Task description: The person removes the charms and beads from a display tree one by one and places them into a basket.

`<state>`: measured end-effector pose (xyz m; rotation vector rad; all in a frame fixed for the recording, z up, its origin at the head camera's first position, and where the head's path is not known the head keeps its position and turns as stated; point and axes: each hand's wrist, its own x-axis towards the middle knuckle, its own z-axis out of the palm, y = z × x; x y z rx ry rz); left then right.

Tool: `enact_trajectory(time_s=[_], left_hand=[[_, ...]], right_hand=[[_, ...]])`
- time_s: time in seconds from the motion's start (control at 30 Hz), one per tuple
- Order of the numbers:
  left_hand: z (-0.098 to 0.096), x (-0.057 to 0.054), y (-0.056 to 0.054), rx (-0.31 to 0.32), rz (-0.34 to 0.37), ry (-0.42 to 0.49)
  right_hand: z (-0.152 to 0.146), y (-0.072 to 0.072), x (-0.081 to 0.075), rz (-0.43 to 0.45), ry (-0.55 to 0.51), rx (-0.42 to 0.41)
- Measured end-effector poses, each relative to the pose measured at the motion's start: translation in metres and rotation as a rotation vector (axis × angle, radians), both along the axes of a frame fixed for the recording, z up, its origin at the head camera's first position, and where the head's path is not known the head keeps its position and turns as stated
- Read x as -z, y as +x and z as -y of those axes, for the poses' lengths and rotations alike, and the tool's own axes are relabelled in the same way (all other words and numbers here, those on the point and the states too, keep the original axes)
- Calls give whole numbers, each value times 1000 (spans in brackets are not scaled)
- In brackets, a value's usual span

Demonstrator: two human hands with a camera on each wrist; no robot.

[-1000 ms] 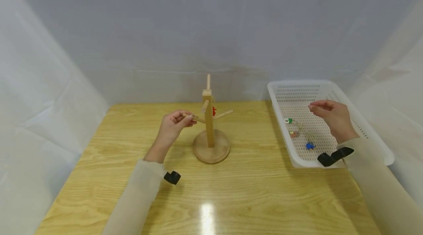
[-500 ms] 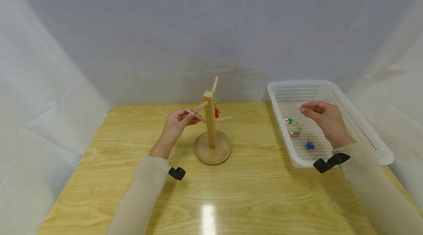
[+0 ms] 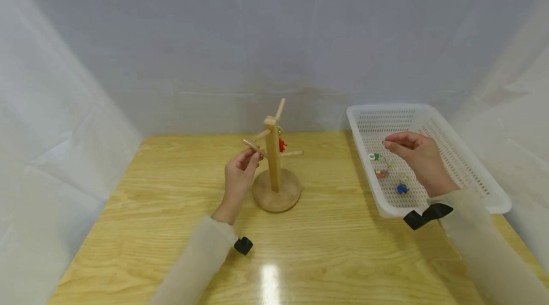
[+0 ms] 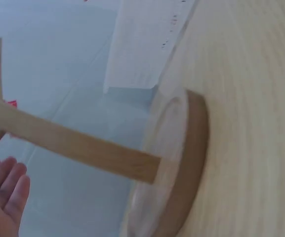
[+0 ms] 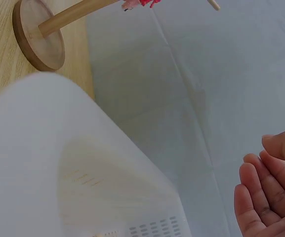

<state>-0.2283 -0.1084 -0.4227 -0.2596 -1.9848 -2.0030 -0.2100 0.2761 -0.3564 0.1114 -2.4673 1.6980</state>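
A wooden stand point(image 3: 273, 152) with a round base and several slanted pegs stands mid-table in the head view. My left hand point(image 3: 241, 174) is beside its near left peg point(image 3: 254, 147), fingertips right at the peg. In the left wrist view, that hand's fingers point(image 4: 14, 192) look fairly straight. A red keychain point(image 3: 281, 145) hangs on the stand's far side, partly hidden by the post. My right hand point(image 3: 418, 159) hovers over the white basket point(image 3: 364, 171), thumb near the fingertips and nothing visible between them; in the right wrist view its fingers point(image 5: 253, 197) are loosely bent.
Inside the basket lie a keychain with a green piece point(image 3: 376, 157) and white ring, an orange one point(image 3: 381, 174) and a blue one point(image 3: 402, 189). The wooden table point(image 3: 317, 257) ends at pale cloth point(image 3: 214, 57) behind and at the sides.
The stand has turned a little, shifting its pegs and bringing the red keychain more into view. My left hand has moved right and lower along the peg. My right hand has drifted left.
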Motion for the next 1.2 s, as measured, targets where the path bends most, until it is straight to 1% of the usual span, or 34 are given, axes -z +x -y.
enact_trajectory(time_s=[0.07,0.13,0.2,0.3,0.37,0.53,0.67,0.73,0.87,0.97,1.1,1.2], left_hand=[[-6,2,7,-56,-13,-44],[-13,-1,17,-81,-20,-82],[-20,-4,26,-75,-21,-90],[-30,-10,37,-57,-11,-79],[-35,-10,41,-51,-2,-70],[-42,-3,41,-76,-18,-81],[-45,1,39,-125,-39,-84],[-46,2,39,-143,-39,-80],[-48,2,38,-166,-43,-71],[-48,2,37,-180,-62,-87],[-47,1,35,-169,-82,-121],[-44,0,34,-144,-82,-145]], right_hand=[[2,1,0,-6,-16,-4],[3,3,0,-13,-37,-5],[5,5,0,-21,-59,-9],[9,9,-1,-26,-85,-23],[14,12,0,-18,-86,-41],[29,19,2,16,-58,-68],[41,23,4,11,-47,-89],[46,24,5,-2,-73,-107],[56,26,8,-18,-162,-144],[61,27,11,-21,-202,-170],[67,28,13,-25,-244,-213],[71,28,14,-18,-244,-232]])
